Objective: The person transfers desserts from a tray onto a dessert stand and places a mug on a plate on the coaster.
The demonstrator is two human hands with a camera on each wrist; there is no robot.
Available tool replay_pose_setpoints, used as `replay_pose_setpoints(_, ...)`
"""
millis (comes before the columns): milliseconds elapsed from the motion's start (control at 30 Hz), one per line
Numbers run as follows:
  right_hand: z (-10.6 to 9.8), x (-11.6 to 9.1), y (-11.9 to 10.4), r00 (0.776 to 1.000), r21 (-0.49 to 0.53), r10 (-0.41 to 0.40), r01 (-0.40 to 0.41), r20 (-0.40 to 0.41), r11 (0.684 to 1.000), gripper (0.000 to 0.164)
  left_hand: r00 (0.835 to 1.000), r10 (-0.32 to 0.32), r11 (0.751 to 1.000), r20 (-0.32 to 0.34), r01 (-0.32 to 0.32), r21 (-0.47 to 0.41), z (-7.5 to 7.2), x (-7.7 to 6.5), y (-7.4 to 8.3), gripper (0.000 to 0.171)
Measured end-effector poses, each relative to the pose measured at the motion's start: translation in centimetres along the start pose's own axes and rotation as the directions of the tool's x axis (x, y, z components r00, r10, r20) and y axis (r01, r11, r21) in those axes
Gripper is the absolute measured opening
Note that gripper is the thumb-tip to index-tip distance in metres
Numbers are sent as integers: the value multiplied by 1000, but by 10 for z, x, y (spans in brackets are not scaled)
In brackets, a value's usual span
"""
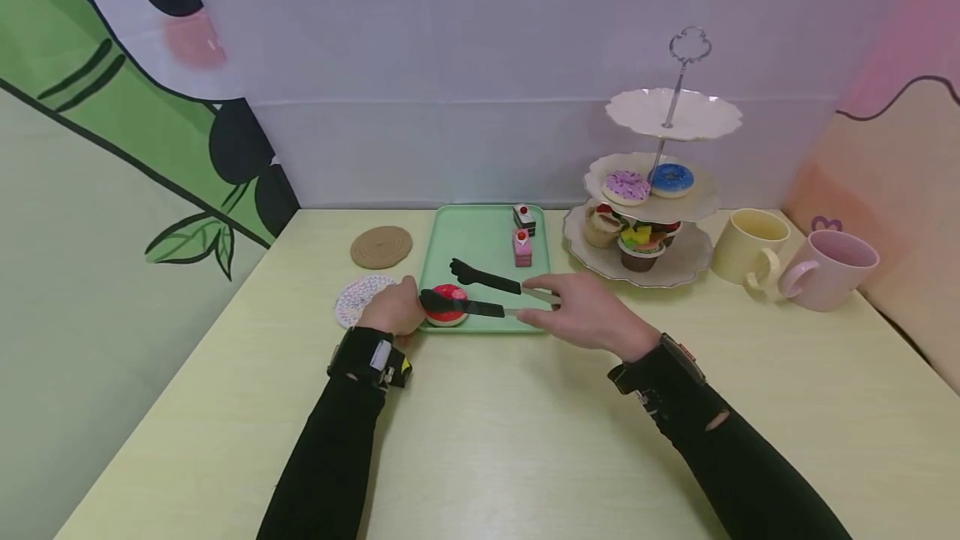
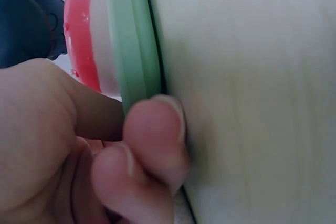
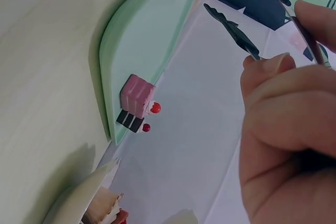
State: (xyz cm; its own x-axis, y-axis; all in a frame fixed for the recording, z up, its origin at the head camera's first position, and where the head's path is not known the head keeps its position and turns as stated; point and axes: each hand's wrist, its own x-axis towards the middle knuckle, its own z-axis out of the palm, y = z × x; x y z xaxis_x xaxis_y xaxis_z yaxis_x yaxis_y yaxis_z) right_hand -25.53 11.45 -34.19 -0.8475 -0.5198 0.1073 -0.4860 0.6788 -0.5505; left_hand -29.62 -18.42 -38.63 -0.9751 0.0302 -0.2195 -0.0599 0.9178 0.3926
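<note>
My left hand [image 1: 393, 307] pinches the near left corner of a mint green tray [image 1: 472, 232]. In the left wrist view its thumb lies over the rim and its fingertips [image 2: 155, 124] are at the outer side, by the tabletop. A red-iced donut [image 2: 80, 35] sits on the tray beside that thumb. My right hand [image 1: 592, 315] holds tongs [image 1: 491, 279] with black tips, their arms spread apart. The lower arm crosses over the donut in the head view. Farther back on the tray stand a pink cake slice [image 1: 522, 250] and a dark layered cake slice [image 1: 524, 222].
Left of the tray lie a tan woven coaster [image 1: 381, 247] and a speckled white coaster [image 1: 356, 298]. A three-tier stand [image 1: 675, 272] at the right bears a purple donut [image 1: 627, 186], a blue donut [image 1: 672, 178] and cupcakes. Beyond it are a yellow mug [image 1: 738, 248] and a pink mug [image 1: 828, 273].
</note>
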Motion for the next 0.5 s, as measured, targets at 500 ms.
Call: replay_pose_setpoints(500,4,2,8,999,-29,8,-6,50,1000,52,1000,4,1000,18,-4,2,-4,-2,2,30)
